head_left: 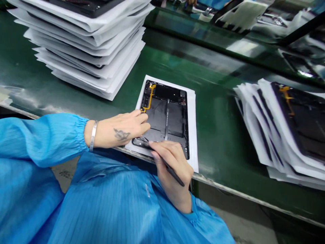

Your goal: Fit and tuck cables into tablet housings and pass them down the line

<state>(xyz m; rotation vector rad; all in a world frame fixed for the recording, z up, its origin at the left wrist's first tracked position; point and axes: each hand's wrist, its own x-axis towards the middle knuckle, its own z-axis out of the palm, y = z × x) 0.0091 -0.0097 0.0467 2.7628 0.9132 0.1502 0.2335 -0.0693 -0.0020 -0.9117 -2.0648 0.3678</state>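
An opened tablet (175, 115) with dark inner parts and a yellow-orange flex cable (151, 98) lies on white sheets (192, 135) at the table's front edge. My left hand (127, 127) rests over the tablet's left side, fingers curled in by the lower end of that cable. What its fingertips hold, if anything, is hidden. In my right hand (172, 166) are black tweezers (175, 174), gripped like a pen. Their thin tips (146, 139) point left, over the tablet's near left corner, just below my left fingers.
Left of the tablet rises a tall stack of white sheets (101, 61) with dark panels between them. Another stack of sheets (256, 125), topped by a similar tablet (304, 122), stands at the right. Beyond the green table (213, 101), a raised ledge (198, 44) carries blurred items.
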